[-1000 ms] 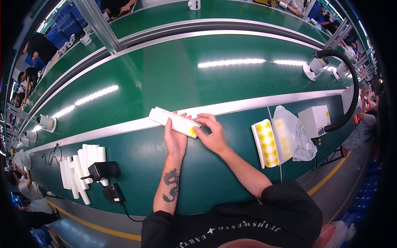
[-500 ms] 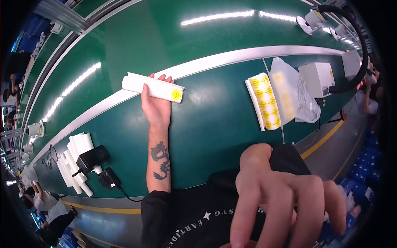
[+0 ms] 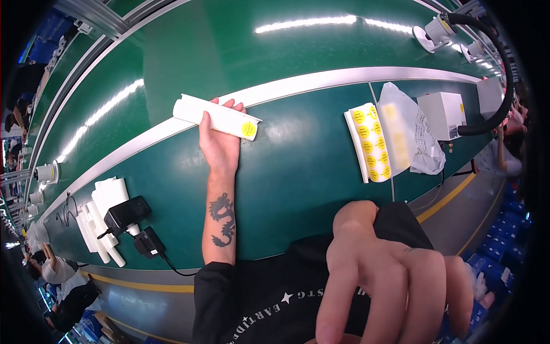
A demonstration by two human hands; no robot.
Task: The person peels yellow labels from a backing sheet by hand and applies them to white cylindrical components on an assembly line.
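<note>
My left hand [image 3: 220,150] holds a white, trough-shaped plastic part [image 3: 197,114] above the green workbench, thumb laid over it and fingers beneath. A round yellow sticker [image 3: 248,129] sits near that part's right end. Close to the camera at lower right, my right hand [image 3: 384,269] hangs with its fingers spread and pointing down; nothing shows between them, though the fingertips run out of the picture. On the bench beyond it lies a sheet of round yellow stickers [image 3: 371,150], resting along a white strip-like piece.
At left on the bench [image 3: 292,212], several white tubular parts [image 3: 106,200] lie beside two black power adapters [image 3: 127,214] with cords. A clear plastic bag [image 3: 409,135], a white box [image 3: 444,112] and a black flexible hose [image 3: 492,117] are at right. Other people work at the edges.
The whole view has shifted slightly. My left hand keeps the same hold on the white part, and my right hand has moved only a little.
</note>
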